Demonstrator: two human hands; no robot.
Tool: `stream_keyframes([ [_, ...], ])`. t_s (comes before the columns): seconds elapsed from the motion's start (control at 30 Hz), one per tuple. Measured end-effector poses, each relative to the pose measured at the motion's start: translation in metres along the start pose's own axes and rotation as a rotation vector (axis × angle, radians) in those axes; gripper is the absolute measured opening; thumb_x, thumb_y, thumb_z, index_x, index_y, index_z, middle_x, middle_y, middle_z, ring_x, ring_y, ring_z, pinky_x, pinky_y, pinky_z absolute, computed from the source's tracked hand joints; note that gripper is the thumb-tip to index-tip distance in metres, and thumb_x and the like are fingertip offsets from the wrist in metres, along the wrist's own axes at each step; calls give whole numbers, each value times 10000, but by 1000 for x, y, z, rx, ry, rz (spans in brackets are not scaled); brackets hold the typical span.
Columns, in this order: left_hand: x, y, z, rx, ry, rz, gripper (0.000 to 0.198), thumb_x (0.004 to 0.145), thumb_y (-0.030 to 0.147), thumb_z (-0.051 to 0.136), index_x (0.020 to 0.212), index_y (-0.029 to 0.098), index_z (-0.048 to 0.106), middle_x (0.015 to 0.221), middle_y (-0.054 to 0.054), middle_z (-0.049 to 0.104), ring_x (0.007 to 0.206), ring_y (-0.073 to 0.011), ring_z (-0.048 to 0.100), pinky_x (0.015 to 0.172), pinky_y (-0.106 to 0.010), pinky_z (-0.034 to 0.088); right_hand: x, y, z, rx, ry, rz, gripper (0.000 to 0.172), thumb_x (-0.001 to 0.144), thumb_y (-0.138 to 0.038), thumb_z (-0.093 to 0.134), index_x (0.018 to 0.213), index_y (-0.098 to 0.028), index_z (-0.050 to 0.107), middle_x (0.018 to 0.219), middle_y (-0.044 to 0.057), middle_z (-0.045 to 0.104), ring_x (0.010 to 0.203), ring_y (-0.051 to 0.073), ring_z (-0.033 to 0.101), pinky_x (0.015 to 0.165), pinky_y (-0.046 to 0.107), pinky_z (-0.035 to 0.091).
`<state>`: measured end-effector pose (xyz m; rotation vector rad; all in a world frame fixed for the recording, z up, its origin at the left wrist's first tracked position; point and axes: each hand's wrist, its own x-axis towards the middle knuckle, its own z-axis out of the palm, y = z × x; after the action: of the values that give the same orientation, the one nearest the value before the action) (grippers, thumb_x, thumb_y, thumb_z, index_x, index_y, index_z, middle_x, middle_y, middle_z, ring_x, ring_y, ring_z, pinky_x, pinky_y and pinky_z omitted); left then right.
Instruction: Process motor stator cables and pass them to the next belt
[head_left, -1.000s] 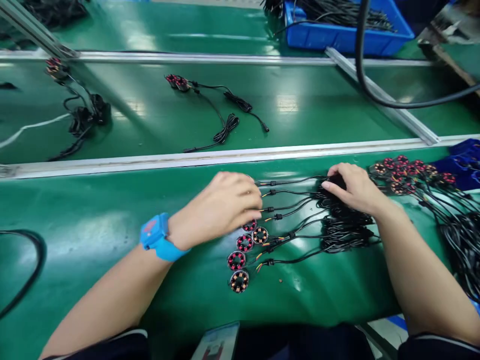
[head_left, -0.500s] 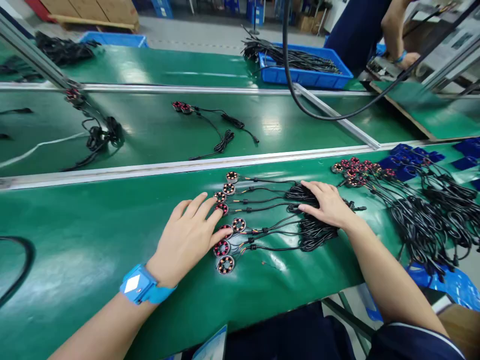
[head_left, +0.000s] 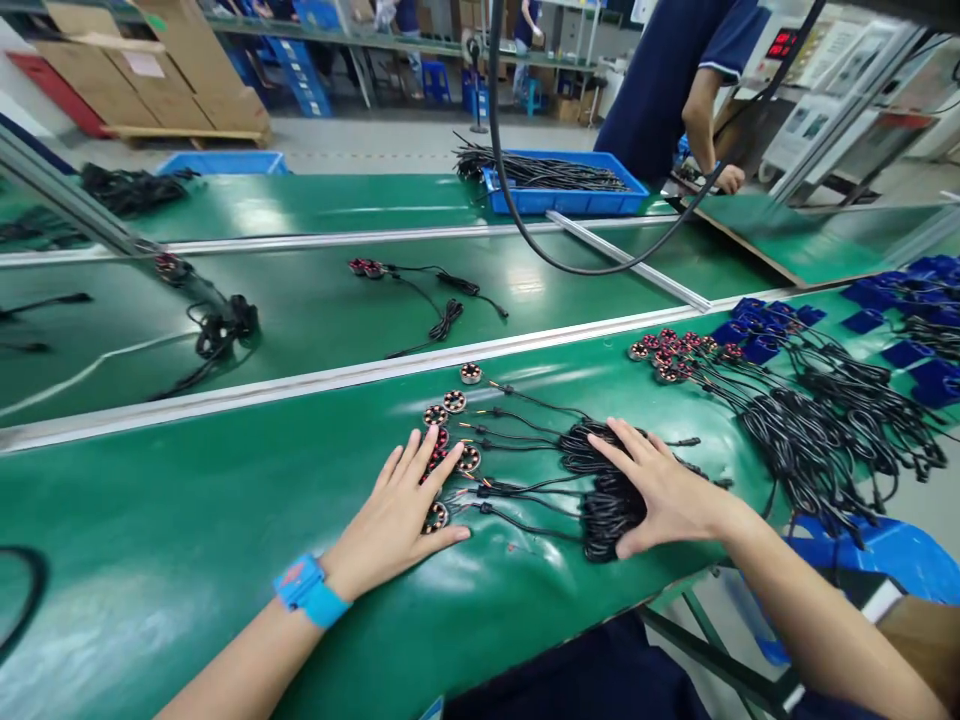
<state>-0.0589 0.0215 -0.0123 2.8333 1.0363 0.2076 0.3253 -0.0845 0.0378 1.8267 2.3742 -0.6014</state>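
Observation:
Several small round motor stators (head_left: 454,401) with copper or red windings lie in an uneven column on the green bench. My left hand (head_left: 405,500) is open, fingers spread, resting against the stators and covering part of a few. Thin leads run right from them to coiled black cables (head_left: 604,505) bunched together. Over the right side of these coils lies my right hand (head_left: 664,490), open, its thumb at the near edge and its fingers across the top. What the palm touches is hidden.
More stators (head_left: 671,350) with coiled cables and blue pieces (head_left: 757,325) lie to the right. Two stators (head_left: 366,267) with cables lie on the strip beyond the white rail (head_left: 300,389). A blue bin (head_left: 570,205) of black cables stands behind, near a co-worker (head_left: 675,90). A black cable loop (head_left: 559,265) hangs in front.
The view has tilted up. My left hand has slid toward the nearest stators, its thumb now beside the lowest one. My right hand has spread wider, its thumb moving to the near edge of the coils.

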Motion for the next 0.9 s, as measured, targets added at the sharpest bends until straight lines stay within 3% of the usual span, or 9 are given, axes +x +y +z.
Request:
stream_keyframes([
  [0.1, 16, -10, -5, -48, -50, 11, 953, 872, 765, 519, 1594, 282, 127, 1645, -123, -117, 1503, -445, 57, 1183, -640, 260, -16, -8, 12, -4, 75, 53, 1351, 556, -640, 850, 1614, -285, 89, 1654, 192, 32, 1512, 433, 111, 1161, 660, 222],
  [0.2, 33, -15, -8, -85, -77, 56, 973, 841, 747, 595, 1587, 288, 172, 1644, -126, -117, 1501, -444, 79, 1186, -625, 269, -32, -18, 23, -15, 206, 164, 1090, 663, -475, 790, 1585, -316, 232, 1585, 166, 276, 1442, 403, 313, 1081, 611, 384],
  [0.3, 52, -11, -11, -108, -100, 135, 924, 872, 656, 633, 1584, 267, 189, 1641, -159, -95, 1506, -421, 103, 1181, -589, 306, -46, -19, 33, 20, 313, 263, 915, 689, -437, 745, 1520, -302, 387, 1446, 153, 445, 1318, 376, 457, 1027, 542, 474],
  [0.4, 76, 3, -9, -128, -141, 217, 930, 875, 615, 656, 1586, 255, 176, 1634, -190, -103, 1511, -408, 89, 1180, -568, 316, -63, -3, 38, 28, 398, 349, 823, 713, -415, 718, 1480, -300, 444, 1361, 133, 515, 1213, 349, 524, 1018, 512, 495],
  [0.5, 114, 28, 0, -161, -174, 294, 966, 846, 638, 681, 1584, 260, 184, 1638, -202, -70, 1515, -391, 96, 1193, -547, 299, -82, 31, 37, -5, 445, 432, 827, 734, -418, 694, 1502, -304, 410, 1349, 120, 535, 1124, 337, 567, 999, 517, 498],
  [0.63, 188, 72, 15, -185, -187, 347, 1007, 792, 683, 714, 1572, 263, 237, 1642, -203, 19, 1511, -402, 109, 1208, -555, 251, -107, 77, 32, -123, 483, 636, 827, 782, -523, 643, 1529, -290, 373, 1341, 153, 552, 1095, 392, 582, 896, 578, 510],
  [0.73, 231, 103, 18, -171, -120, 205, 1062, 778, 661, 744, 1585, 268, 178, 1642, -202, 47, 1502, -435, 106, 1202, -612, 207, -117, 82, 31, -288, 575, 765, 782, 853, -559, 580, 1533, -239, 364, 1427, 212, 482, 1208, 451, 525, 952, 668, 429],
  [0.8, 238, 118, 16, -170, -72, 139, 1106, 796, 630, 746, 1596, 221, 101, 1635, -230, 19, 1502, -444, 85, 1199, -629, 193, -110, 69, 33, -374, 648, 758, 780, 883, -572, 565, 1536, -200, 352, 1510, 246, 383, 1325, 465, 432, 1047, 692, 327],
  [0.9, 212, 130, 14, -150, -46, 152, 1134, 784, 608, 769, 1595, 197, 92, 1634, -231, 21, 1509, -430, 62, 1201, -633, 193, -68, 38, 33, -322, 706, 667, 873, 877, -656, 568, 1562, -188, 295, 1593, 257, 229, 1445, 454, 279, 1124, 663, 246],
])
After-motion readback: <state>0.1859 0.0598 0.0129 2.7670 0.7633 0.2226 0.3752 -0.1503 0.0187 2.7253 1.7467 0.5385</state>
